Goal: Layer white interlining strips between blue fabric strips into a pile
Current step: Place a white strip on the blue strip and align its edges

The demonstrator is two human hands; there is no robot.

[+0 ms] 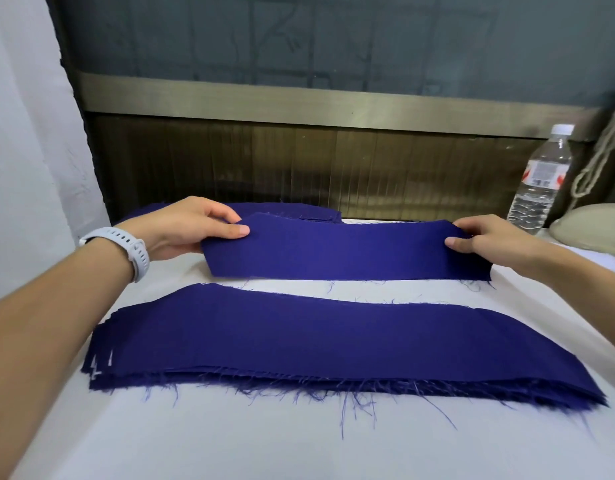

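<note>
The pile of strips (pixel 333 341) lies on the table (pixel 230 445). Just behind the pile is a single strip (pixel 347 252); farther behind, leftward, another stack (pixel 288 210); behind, far right, a bottle (pixel 541 181).

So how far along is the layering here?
Done: the near pile already holds many blue layers, with white edges peeking out at its left end. In hand: the left hand and right hand each pinch an end of one blue strip, held beyond that pile. Left: this strip is not yet laid, and a far stack of blue fabric lies behind the left hand.
</note>
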